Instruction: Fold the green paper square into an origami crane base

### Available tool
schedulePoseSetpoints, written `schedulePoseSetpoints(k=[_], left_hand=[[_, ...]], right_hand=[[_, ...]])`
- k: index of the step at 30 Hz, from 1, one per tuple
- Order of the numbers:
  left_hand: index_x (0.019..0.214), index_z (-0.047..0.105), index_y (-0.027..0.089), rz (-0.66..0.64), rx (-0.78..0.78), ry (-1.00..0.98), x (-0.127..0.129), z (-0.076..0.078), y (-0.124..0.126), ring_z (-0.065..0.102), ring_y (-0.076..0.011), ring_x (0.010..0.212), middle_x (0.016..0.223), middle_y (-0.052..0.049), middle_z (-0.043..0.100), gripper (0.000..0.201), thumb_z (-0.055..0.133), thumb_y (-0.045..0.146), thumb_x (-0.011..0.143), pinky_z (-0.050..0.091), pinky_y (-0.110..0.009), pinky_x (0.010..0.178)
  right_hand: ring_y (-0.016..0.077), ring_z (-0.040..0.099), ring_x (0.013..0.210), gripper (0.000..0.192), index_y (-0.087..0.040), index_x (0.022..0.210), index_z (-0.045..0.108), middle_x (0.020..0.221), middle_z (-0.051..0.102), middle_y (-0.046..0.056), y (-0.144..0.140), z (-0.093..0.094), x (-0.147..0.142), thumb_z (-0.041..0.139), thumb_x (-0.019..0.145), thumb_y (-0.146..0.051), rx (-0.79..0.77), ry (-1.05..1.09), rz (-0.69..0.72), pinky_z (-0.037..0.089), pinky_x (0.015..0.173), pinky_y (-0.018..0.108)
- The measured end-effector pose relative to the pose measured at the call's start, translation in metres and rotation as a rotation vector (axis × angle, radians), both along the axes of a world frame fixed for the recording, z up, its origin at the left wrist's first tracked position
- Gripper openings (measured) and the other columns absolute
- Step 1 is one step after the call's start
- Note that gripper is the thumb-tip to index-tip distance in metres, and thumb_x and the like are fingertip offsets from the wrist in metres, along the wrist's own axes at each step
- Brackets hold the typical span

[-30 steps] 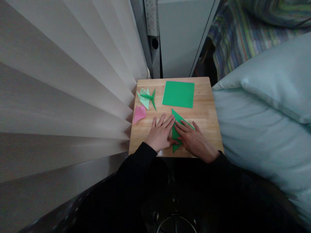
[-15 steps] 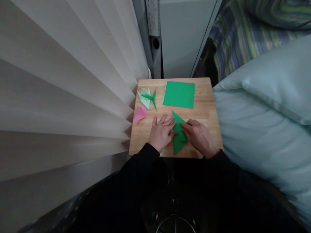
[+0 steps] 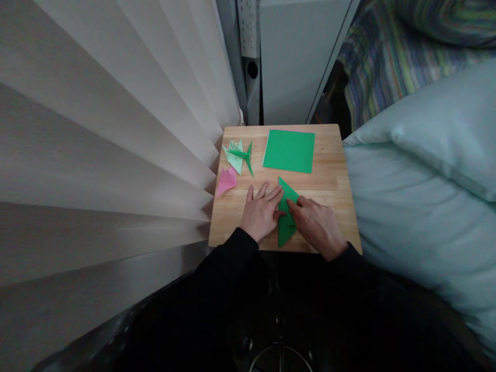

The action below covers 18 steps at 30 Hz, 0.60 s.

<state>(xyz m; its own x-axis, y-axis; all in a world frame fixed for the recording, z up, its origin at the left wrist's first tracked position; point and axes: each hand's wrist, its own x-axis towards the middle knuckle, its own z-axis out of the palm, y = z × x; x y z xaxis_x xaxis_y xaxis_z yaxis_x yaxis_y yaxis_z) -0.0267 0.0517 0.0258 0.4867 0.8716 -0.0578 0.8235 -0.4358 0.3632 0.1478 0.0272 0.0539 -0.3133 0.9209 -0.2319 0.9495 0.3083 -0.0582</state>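
Observation:
A green sheet of origami paper (image 3: 287,217), folded into a triangle, lies flat near the front of the small wooden table (image 3: 232,227). Along its left edge rests my left hand (image 3: 262,211), fingers spread and thumb on the paper. From the right, my right hand (image 3: 316,222) has its fingers curled together, their tips pressed on the paper's right part and covering that corner. A stack of green square paper (image 3: 290,151) lies behind the folded sheet.
At the table's back left sit a light and dark green folded origami piece (image 3: 238,155) and a pink one (image 3: 227,181). Pleated curtain (image 3: 155,155) borders the left side, a pale blue pillow or quilt (image 3: 418,170) the right. A grey cabinet (image 3: 302,62) stands behind.
The whole view has shifted slightly, so the table appears a little further right. My right fingertips have slid slightly on the folded paper; my left hand stays in place.

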Motion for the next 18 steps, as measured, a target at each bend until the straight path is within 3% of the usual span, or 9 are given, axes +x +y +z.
schedulePoseSetpoints(k=[7, 12, 18], left_hand=[[0.153, 0.052, 0.021, -0.006, 0.0, 0.015, 0.0, 0.0, 0.001, 0.032, -0.0327, 0.158, 0.163, -0.005, 0.05, 0.054, 0.059, 0.037, 0.101, 0.02, -0.069, 0.127], [0.148, 0.058, 0.027, -0.043, 0.006, 0.029, -0.004, -0.001, 0.004, 0.033, -0.0346, 0.158, 0.163, -0.004, 0.05, 0.048, 0.06, 0.03, 0.101, 0.023, -0.071, 0.124], [0.138, 0.068, 0.035, -0.089, 0.003, 0.059, -0.008, 0.002, 0.005, 0.037, -0.035, 0.155, 0.16, 0.003, 0.054, 0.041, 0.057, 0.021, 0.101, 0.03, -0.069, 0.121]], right_hand=[[0.0226, 0.073, 0.089, 0.033, -0.024, 0.123, 0.067, 0.107, 0.072, 0.007, -0.002, 0.008, -0.002, 0.038, 0.109, -0.025, -0.057, -0.002, -0.029, 0.037, 0.059, 0.031], [0.0211, 0.072, 0.081, 0.029, -0.025, 0.117, 0.07, 0.102, 0.073, 0.004, 0.001, 0.006, 0.014, 0.043, 0.109, -0.031, -0.047, 0.013, -0.134, 0.032, 0.057, 0.032], [0.0202, 0.074, 0.087, 0.038, -0.027, 0.138, 0.062, 0.109, 0.073, 0.004, 0.001, 0.006, 0.017, 0.045, 0.105, -0.018, -0.021, 0.067, -0.061, 0.036, 0.059, 0.032]])
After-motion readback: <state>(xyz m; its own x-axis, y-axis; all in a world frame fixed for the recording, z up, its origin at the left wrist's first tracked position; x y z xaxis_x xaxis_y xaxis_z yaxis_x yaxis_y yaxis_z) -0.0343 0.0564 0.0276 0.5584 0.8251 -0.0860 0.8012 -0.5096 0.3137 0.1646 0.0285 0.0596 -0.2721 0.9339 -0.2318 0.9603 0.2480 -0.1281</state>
